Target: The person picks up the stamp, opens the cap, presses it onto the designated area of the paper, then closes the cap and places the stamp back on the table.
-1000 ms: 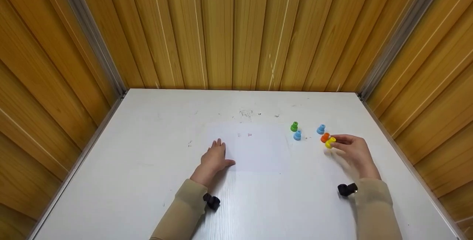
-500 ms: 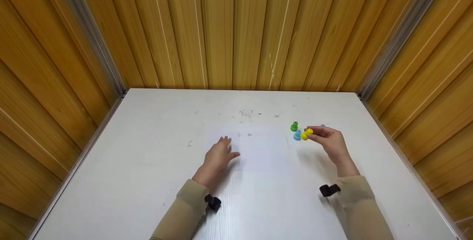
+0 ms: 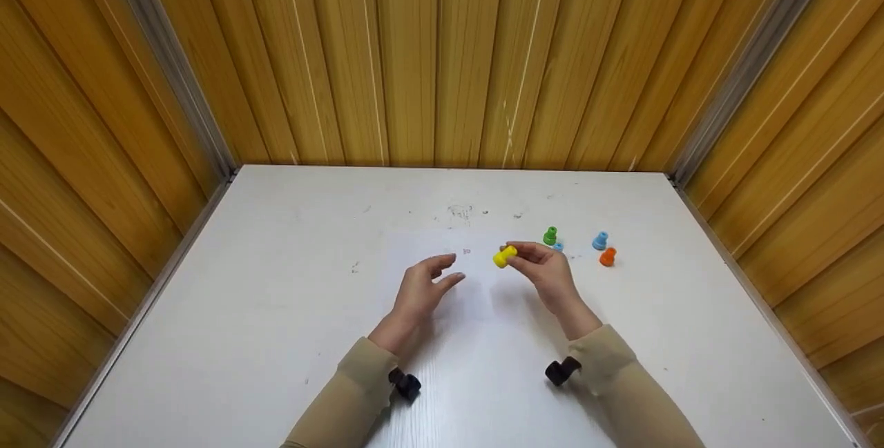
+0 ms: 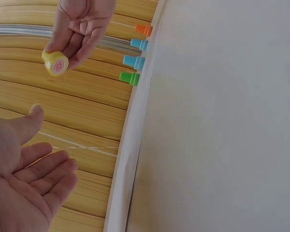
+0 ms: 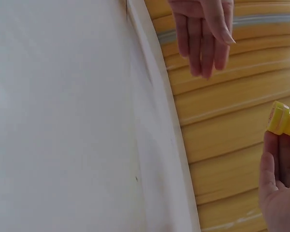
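Observation:
My right hand (image 3: 554,281) pinches a yellow toy stamp (image 3: 505,256) between thumb and fingers, raised over the right part of a white paper sheet (image 3: 400,244). The stamp is tilted; in the left wrist view its round face (image 4: 59,65) shows a pink flower-like pattern. My left hand (image 3: 418,291) hovers above the paper with thumb and fingers apart, holding nothing, a short gap left of the stamp. Small faint marks (image 3: 467,251) lie on the upper part of the sheet.
Right of the paper stand a green stamp (image 3: 550,235), a blue stamp (image 3: 600,241) and an orange stamp (image 3: 608,257). Another blue stamp (image 3: 558,246) is partly hidden by my right hand. Wood-patterned walls (image 3: 442,61) enclose the white table (image 3: 276,261).
My right hand has carried the yellow stamp leftward from beside the orange stamp to over the paper. My left hand has lifted from the paper's left edge and moved slightly right.

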A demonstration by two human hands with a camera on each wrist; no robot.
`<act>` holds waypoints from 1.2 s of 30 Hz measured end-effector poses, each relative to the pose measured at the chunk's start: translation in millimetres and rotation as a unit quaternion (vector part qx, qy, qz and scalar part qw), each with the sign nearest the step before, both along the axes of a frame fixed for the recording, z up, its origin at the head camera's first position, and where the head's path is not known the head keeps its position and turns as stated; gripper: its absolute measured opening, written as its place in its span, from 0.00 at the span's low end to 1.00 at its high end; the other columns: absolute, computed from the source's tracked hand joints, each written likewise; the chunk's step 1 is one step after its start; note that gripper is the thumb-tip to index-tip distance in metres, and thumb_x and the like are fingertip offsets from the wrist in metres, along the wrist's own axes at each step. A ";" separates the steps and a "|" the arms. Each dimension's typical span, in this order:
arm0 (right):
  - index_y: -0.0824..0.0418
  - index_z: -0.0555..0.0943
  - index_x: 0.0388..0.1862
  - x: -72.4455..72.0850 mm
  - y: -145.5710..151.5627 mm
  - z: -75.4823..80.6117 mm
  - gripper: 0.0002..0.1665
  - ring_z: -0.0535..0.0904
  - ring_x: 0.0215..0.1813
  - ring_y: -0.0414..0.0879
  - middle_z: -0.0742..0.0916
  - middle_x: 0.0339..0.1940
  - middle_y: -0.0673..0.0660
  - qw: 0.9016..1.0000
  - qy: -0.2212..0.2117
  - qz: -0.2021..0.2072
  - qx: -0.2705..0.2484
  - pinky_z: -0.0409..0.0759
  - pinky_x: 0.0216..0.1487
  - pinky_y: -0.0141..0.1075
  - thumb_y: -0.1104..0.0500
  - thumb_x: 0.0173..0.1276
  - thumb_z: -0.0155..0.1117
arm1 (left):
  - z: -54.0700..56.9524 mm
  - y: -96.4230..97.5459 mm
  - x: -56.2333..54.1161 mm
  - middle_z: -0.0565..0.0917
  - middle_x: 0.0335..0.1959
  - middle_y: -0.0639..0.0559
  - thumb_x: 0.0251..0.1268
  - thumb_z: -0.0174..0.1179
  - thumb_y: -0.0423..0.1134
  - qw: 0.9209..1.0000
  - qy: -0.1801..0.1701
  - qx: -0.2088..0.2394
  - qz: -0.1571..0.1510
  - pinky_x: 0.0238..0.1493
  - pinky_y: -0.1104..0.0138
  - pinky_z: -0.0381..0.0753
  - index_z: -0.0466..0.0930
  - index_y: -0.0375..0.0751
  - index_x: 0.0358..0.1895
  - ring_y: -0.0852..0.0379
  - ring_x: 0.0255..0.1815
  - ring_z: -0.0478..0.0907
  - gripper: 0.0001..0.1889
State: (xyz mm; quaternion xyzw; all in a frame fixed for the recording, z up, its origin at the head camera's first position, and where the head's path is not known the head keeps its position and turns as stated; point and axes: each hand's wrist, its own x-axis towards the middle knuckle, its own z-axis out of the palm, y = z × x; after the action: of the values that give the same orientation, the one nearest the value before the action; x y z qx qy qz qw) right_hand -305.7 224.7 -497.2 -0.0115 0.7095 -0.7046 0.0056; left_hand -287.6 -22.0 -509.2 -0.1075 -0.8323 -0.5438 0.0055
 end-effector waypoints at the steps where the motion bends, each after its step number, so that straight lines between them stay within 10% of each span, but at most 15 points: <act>1: 0.70 0.82 0.60 1.0 -6.3 -1.7 0.23 0.88 0.52 0.40 0.91 0.53 0.54 1.000 -0.001 0.001 -0.007 0.86 0.57 0.29 0.66 0.68 0.72 | -0.1 1.8 0.3 0.84 0.64 0.43 0.68 0.69 0.43 1.000 -0.002 0.006 -0.003 0.69 0.54 0.81 0.81 0.39 0.65 0.45 0.66 0.81 0.24; 15: 0.72 0.82 0.57 14.0 -55.7 -21.7 0.18 0.88 0.52 0.41 0.91 0.53 0.59 0.996 -0.009 0.000 -0.090 0.87 0.55 0.30 0.71 0.69 0.68 | -8.9 14.2 5.1 0.89 0.52 0.43 0.64 0.72 0.37 0.994 0.029 0.105 -0.013 0.52 0.68 0.89 0.86 0.37 0.55 0.51 0.50 0.89 0.18; 36: 0.72 0.83 0.58 14.5 -62.0 -23.7 0.17 0.88 0.51 0.40 0.91 0.50 0.55 0.987 -0.059 -0.020 -0.145 0.88 0.55 0.31 0.71 0.71 0.66 | -8.0 11.0 2.3 0.91 0.48 0.42 0.62 0.73 0.35 0.993 0.026 0.115 0.002 0.49 0.70 0.89 0.88 0.35 0.50 0.51 0.47 0.89 0.14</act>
State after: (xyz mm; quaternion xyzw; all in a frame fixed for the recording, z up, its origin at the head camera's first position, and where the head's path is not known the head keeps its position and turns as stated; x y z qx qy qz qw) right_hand -291.3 162.6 -520.9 0.0433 0.5984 -0.7994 0.0319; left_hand -285.3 -11.0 -517.2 -0.1181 -0.7642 -0.6328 0.0406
